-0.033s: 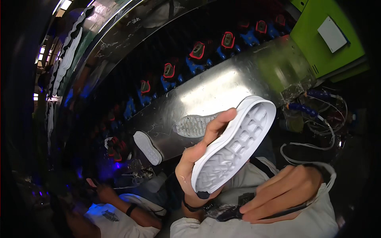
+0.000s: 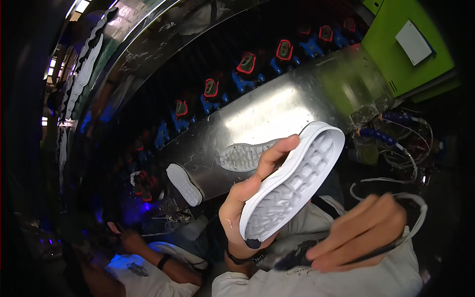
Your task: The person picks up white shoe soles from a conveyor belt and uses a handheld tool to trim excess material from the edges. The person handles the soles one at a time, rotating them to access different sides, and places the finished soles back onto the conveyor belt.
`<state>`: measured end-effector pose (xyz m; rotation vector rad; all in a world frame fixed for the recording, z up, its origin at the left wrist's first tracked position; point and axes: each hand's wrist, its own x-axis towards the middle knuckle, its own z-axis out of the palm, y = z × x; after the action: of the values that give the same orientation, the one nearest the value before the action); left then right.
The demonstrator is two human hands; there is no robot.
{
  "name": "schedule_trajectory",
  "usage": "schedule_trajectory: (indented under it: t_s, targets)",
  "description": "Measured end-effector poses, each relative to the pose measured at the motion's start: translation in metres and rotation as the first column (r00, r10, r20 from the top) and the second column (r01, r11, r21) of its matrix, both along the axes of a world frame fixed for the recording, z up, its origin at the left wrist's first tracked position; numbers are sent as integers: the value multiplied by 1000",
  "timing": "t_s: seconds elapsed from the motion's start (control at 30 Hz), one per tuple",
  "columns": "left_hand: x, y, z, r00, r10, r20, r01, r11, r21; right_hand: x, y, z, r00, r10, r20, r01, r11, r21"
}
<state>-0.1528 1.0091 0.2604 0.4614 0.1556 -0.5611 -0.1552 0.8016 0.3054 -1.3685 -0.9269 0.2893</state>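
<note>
A white shoe sole (image 2: pixel 297 185) is tilted up before me, with its hollow, gridded inner side showing. My left hand (image 2: pixel 237 203) grips it from the left, the fingers over its edge and partly hidden behind it. Below and to the right, my right hand (image 2: pixel 363 235) is closed round a slim dark tool (image 2: pixel 292 260). The tool's end is blurred, so its kind is unclear; it is apart from the sole's lower end. A pale hose (image 2: pixel 420 213) loops beside that hand. Another sole (image 2: pixel 240 157) lies on the metal table behind the held one.
A smaller white sole (image 2: pixel 184 184) rests at the left of the metal table (image 2: pixel 316 94). Beyond stands a row of blue holders with red-rimmed parts (image 2: pixel 246 63). A green panel (image 2: pixel 410 49) is at far right, blue hose fittings (image 2: pixel 378 136) below it. Another person's hand (image 2: pixel 132 242) is lower left.
My right hand has shifted a little up and to the right with the dark tool, and the hose has moved along. The held sole has moved very slightly.
</note>
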Motion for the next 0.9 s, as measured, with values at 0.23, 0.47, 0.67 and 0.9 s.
schedule_trajectory:
  t_s: [0.23, 0.47, 0.67, 0.9]
  targets:
    - [-8, 29, 8, 975, -111, 193, 120, 992, -33, -26, 43, 4, 981, -181, 65, 188, 974, -126]
    - [-3, 26, -32, 953, 153, 261, 3, 859, -513, -1, 43, -2, 927, -203, -315, 220, 975, 18]
    - [-6, 33, -18, 979, 202, -5, -195, 936, -292, 8, 48, 6, 964, 195, -182, -194, 981, 28]
    - [-1, 35, -4, 830, 481, -283, -479, 874, 83, 5, 96, -18, 757, -528, 384, 613, 777, -141]
